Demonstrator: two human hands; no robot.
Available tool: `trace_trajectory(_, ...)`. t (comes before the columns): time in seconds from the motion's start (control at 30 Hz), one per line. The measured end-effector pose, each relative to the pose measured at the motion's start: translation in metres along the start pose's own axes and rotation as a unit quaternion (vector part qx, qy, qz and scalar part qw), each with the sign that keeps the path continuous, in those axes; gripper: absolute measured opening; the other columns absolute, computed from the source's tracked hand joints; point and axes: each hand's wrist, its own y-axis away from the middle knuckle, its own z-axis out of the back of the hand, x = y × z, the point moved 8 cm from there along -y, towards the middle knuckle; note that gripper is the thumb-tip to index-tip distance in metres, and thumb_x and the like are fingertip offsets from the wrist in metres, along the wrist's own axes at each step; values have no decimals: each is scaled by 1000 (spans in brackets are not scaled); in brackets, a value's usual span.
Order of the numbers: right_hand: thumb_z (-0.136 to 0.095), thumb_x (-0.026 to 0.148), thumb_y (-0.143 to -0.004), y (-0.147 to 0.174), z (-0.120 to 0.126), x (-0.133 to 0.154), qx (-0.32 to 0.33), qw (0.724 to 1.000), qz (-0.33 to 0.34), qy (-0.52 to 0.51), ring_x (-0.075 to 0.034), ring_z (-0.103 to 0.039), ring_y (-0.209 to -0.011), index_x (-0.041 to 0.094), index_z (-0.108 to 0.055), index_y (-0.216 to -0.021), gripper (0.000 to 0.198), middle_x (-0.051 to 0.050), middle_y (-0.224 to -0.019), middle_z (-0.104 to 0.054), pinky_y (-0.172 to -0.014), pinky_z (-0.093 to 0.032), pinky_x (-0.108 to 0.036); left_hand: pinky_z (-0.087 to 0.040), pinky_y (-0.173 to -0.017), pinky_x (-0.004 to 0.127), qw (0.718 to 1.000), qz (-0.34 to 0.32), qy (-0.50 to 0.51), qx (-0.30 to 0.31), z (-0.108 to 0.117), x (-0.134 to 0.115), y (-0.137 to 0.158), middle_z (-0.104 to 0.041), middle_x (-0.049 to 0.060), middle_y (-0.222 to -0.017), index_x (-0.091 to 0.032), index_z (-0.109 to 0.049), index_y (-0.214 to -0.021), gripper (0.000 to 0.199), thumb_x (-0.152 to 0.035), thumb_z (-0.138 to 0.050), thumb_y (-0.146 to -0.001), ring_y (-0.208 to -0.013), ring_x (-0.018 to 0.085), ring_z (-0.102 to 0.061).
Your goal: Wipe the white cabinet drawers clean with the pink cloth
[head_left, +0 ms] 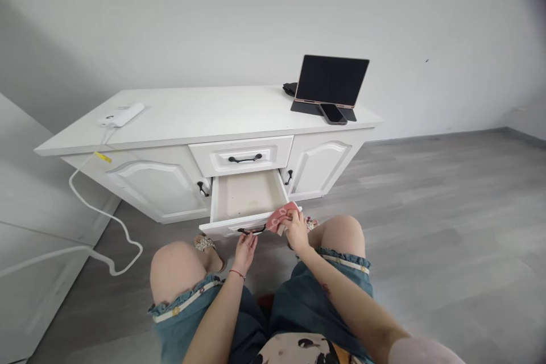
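Observation:
A lower drawer [222, 196] stands pulled out of the white cabinet, and a few faint marks show on its pale bottom. My left hand [245, 251] is at the front of this drawer, its fingers closed on the black drawer handle [258, 231]. In my right hand [296, 230] is a pinkish-red cloth [279, 215] with a light pattern. The cloth lies over the right part of the drawer's front edge, and my right fingers pinch it there. Some of the cloth is hidden behind those fingers.
Above is a shut upper drawer [240, 157], with cabinet doors either side. On the cabinet top [213, 111] are a tablet-like screen [333, 81], a phone [333, 114], a dark item [290, 89] and a white power strip [123, 115]. Its white cord [100, 213] hangs left. My knees flank the drawer.

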Motion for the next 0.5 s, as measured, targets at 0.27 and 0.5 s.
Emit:
trace_trajectory(0.27,-45,2,-61,18,-50,-35,-164,926,-204,-272,-19,-43,-97,17,-59,-61,21,-7,-96,-47,-93,-40,-36,-51,-90,25,1000,1,9,6,-2,1,1,-70,-1,-78,-19,-58,-69,24,2,-61,-80,-79,8,-69)
trace_trajectory(0.5,-51,12,-65,32,-109,-40,-124,765,-382,-504,-18,-52,-94,19,-48,-59,10,-3,-80,-52,-89,-44,-32,-53,-85,25,1000,12,21,4,0,4,4,-69,-2,-74,-20,-56,-69,25,2,-60,-80,-74,9,-69)
